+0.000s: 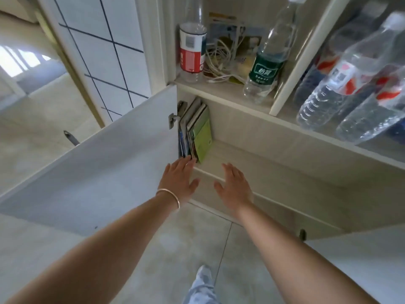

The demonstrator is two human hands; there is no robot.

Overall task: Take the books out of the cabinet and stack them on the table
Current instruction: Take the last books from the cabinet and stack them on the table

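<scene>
Green label [264, 72] on clear bottle [269, 53], upper centre of frame: two white Chinese characters, look like 怡寶. Red-white bottle label [191, 52] at upper centre-left: print too blurred to read.

I see the books [195, 130] standing upright in a short row against the left wall of the lower cabinet [252, 128] compartment, a green cover outermost.

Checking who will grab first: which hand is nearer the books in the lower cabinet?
Left. The left hand has its fingertips right at the bottom edge of the books; the right hand hovers farther right, apart from them.
</scene>
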